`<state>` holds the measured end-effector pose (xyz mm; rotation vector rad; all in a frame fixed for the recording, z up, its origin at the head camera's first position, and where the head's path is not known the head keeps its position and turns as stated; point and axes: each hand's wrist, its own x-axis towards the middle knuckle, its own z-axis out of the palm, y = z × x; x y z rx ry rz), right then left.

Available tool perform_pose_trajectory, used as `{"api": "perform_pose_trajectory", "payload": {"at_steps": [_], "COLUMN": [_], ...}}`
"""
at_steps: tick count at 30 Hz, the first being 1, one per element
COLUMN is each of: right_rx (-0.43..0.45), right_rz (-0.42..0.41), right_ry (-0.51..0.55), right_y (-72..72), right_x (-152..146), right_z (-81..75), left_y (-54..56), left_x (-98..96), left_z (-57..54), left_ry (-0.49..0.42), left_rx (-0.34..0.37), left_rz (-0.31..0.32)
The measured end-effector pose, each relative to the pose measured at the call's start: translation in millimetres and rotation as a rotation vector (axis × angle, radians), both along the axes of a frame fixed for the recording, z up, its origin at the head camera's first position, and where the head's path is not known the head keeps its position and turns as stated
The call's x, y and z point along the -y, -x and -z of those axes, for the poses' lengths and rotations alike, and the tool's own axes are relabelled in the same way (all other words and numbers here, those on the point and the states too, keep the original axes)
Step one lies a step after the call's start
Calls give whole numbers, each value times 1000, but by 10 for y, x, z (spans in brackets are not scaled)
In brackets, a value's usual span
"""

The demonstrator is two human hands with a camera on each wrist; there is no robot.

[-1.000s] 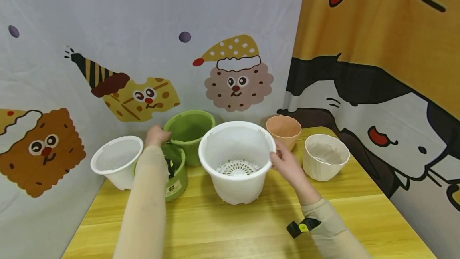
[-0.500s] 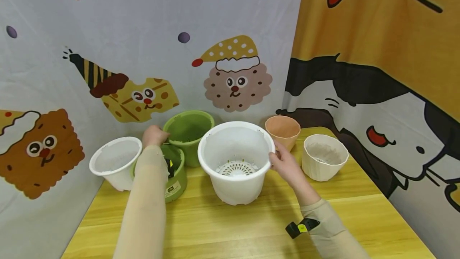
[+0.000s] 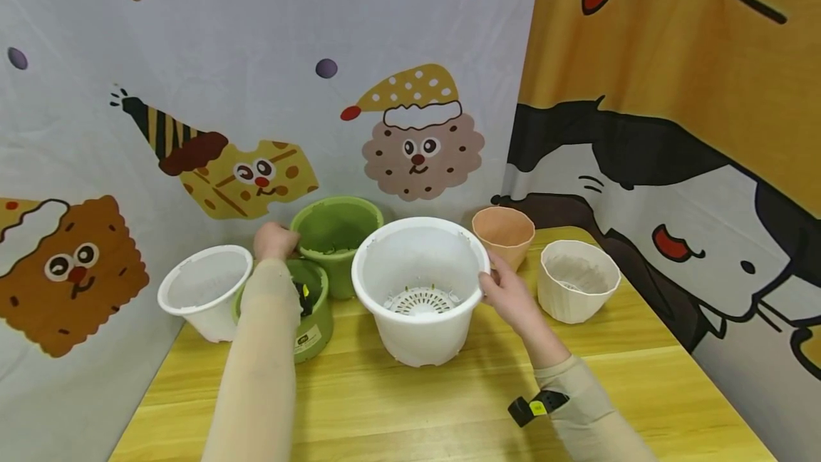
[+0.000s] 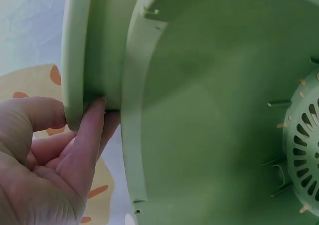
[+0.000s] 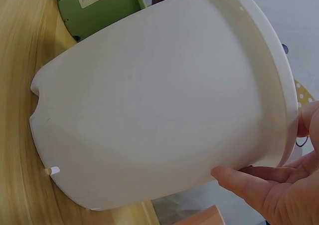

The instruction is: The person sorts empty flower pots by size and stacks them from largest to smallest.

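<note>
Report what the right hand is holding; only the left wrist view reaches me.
Observer: The right hand grips the rim of the large white flowerpot.
Operator: Tell me what stands to the right of that.
Observer: In the head view, a peach flowerpot and a cream flowerpot.
Operator: Now check the outside of the nearer green flowerpot.
Observer: It carries a pale label on its outer wall.

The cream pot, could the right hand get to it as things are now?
Probably yes: the cream pot stands beside the right hand, with nothing visible between them. But that hand holds the big white pot, so it would likely need to let go first.
</note>
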<state>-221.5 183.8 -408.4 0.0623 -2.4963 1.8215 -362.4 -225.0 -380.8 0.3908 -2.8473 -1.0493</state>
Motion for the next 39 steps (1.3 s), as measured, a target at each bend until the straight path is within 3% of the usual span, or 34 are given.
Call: {"api": "perform_pose_trajectory", "payload": {"at_steps": [12,18,25,34,39], "right_rx": [5,4,7,9,16], "right_rz": [-6,-5,6,12,15], "right_ry": [1,-1,-3,-13,-24], "right_y": [6,2,-2,9,13], "right_x": [-5,-6,-4,-1,-1], "right_z": [15,10,-10,11,21], "left_y": [-16,-18,-77,-97,-123], "left_x": [-47,-55,-22,58,110], "left_z": [-63,-107,-162,-257,-323], "left_ry": [-3,-87,-110,-315,-352], "left_rx": [-27,-40,-90,-117,-145], "left_rz": [-19,-39,-54,-112,-129]}}
